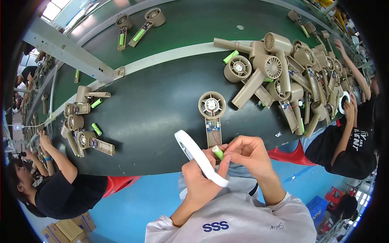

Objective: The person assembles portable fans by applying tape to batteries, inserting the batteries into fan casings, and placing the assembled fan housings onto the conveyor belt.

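Low in the middle of the head view, my left hand (198,180) is closed, with a roll of white tape (196,156) hung around it and a green cylindrical battery (218,152) at its fingertips. My right hand (253,156) pinches close against the battery's side; what lies between its thumb and finger is too small to make out. Just beyond my hands a beige handheld fan (212,105) lies with its round head away from me. Its handle is uncovered, showing a blue circuit board (212,126), and thin wires run from there toward the battery.
Many beige fans (279,67) are heaped at the right of the dark table (162,97). A smaller group (83,137) with loose green batteries lies left. Behind a pale rail, more fans (154,17) lie on a green surface. A metal post (73,48) rises left. Co-workers sit on both sides.
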Available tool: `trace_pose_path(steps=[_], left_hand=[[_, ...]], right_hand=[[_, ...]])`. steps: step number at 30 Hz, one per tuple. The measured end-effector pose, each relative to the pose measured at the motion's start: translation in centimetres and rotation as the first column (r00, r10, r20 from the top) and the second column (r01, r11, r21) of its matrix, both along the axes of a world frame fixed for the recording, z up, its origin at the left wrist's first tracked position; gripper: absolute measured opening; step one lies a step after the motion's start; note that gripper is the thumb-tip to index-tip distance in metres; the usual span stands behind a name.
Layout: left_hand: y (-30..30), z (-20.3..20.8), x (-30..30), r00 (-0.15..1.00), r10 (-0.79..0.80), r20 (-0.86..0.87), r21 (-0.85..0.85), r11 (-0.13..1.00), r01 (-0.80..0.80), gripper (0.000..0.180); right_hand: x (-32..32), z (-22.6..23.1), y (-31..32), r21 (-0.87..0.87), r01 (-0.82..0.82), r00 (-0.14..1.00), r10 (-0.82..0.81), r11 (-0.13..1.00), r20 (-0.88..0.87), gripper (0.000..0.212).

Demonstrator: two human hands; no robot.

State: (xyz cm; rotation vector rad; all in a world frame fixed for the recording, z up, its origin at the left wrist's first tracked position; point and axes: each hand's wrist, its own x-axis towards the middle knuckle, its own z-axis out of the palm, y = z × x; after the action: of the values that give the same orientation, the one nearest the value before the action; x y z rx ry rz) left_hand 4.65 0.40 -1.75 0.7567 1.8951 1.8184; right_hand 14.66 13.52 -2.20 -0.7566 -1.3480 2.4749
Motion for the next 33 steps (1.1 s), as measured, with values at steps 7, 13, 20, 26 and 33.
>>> trace_pose_path(steps=[7, 13, 20, 26, 33], left_hand=[[-0.5, 2.7, -2.4, 0.902, -0.078, 0.425, 0.103, 0.994, 0.037, 0.037], [-0.5, 3.4, -5.0, 0.828, -0.18, 0.531, 0.096, 0.984, 0.152, 0.036], [-0.3, 4.1, -5.8, 0.795, -0.18, 0.579, 0.053, 0.981, 0.184, 0.032], [-0.5, 4.2, -4.6, 0.825, -0.157, 0.543, 0.074, 0.988, 0.139, 0.031], [-2.5, 4.0, -2.5, 0.994, -0.095, -0.048, -0.373, 0.925, 0.07, 0.029]], right_hand=[[-0.4, 1.7, -0.8, 0.618, 0.206, 0.964, -0.267, 0.759, 0.007, 0.019], [-2.1, 5.6, 2.6, 0.919, -0.043, 0.931, 0.348, 0.393, -0.106, 0.054], [-3.8, 5.1, 4.1, 0.964, -0.138, 0.916, 0.399, 0.228, 0.037, 0.056], [-4.2, 4.0, 4.3, 0.974, -0.017, 0.897, 0.433, 0.227, -0.086, 0.05], [-3.4, 0.7, 4.4, 0.695, 0.04, 0.877, 0.307, 0.718, -0.369, 0.044]])
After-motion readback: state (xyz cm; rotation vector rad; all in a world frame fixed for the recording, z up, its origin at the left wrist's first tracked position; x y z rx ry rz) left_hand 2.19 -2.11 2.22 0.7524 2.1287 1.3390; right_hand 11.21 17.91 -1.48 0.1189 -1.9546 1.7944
